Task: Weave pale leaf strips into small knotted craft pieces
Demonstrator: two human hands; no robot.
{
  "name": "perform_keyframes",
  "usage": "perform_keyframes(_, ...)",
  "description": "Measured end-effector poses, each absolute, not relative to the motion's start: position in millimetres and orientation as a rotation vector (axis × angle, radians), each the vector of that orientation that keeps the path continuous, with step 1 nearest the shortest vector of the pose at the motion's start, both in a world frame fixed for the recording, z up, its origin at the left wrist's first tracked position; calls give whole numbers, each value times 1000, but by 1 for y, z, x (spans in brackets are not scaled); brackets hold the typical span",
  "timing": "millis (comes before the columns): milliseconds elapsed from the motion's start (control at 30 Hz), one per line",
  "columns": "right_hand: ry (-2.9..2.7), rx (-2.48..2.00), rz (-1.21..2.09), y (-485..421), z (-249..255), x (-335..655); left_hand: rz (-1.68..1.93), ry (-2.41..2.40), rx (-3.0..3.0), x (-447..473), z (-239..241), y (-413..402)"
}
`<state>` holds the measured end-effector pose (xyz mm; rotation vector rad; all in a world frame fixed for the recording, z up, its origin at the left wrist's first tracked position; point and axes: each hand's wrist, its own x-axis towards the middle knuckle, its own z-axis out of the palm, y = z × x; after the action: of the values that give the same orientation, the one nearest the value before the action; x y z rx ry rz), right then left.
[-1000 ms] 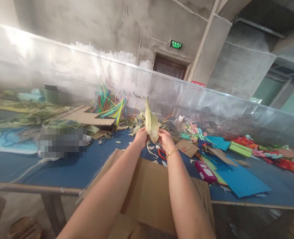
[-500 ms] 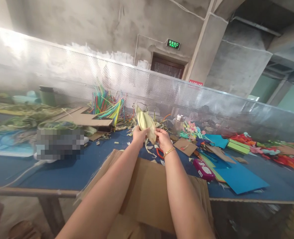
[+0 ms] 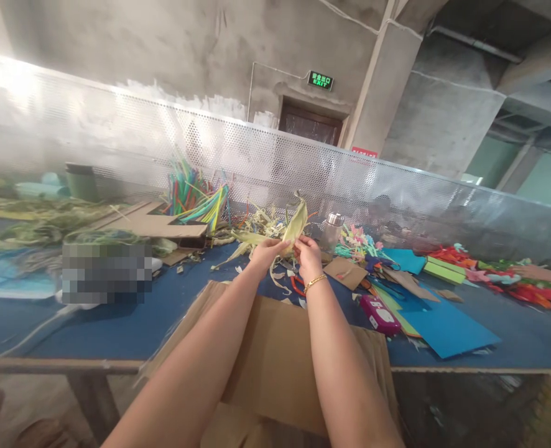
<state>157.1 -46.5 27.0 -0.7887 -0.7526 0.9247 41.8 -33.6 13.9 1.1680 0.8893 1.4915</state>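
Note:
Both my hands are stretched out over the blue table [image 3: 117,323] and hold a pale yellow-green corn husk [image 3: 295,225]. My left hand [image 3: 265,253] pinches one strip of the husk that trails off to the left. My right hand [image 3: 309,255], with a gold bracelet on its wrist, grips the husk's base, and the upper leaf points up and to the right. A sheet of brown cardboard [image 3: 275,354] lies under my forearms. Red-handled scissors [image 3: 298,286] lie on the table just below my hands.
Coloured straws [image 3: 196,196] and a heap of husk scraps [image 3: 252,227] lie behind my hands. A metal flask [image 3: 331,231], a pink box [image 3: 380,314], blue paper [image 3: 448,333] and coloured craft pieces spread to the right. A perforated metal screen [image 3: 397,193] backs the table.
The husk stood upright and whole; now it is pulled apart, one strip drawn left by my left hand and the rest tilted right. The view has shifted slightly.

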Motion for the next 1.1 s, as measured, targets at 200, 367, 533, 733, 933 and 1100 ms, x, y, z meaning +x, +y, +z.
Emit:
perform_keyframes(200,-695,-737,988,-48,29,156,1397,833,1005,43,15,-34)
perform_keyframes(367,-619,-748,931,-40,27,161,1304,671,903,44,16,-34)
perform_keyframes(533,-698,-751,920,-42,28,162,1475,719,1032,46,16,-34)
perform_keyframes(733,-1076,-930,967,-54,25,144,1652,1038,1190,40,13,-32)
perform_keyframes(933,-1037,-897,843,-40,14,144,1630,970,1230,42,13,-36)
perform_keyframes(1100,-1048,-962,714,-32,12,155,1629,833,910,44,20,-39)
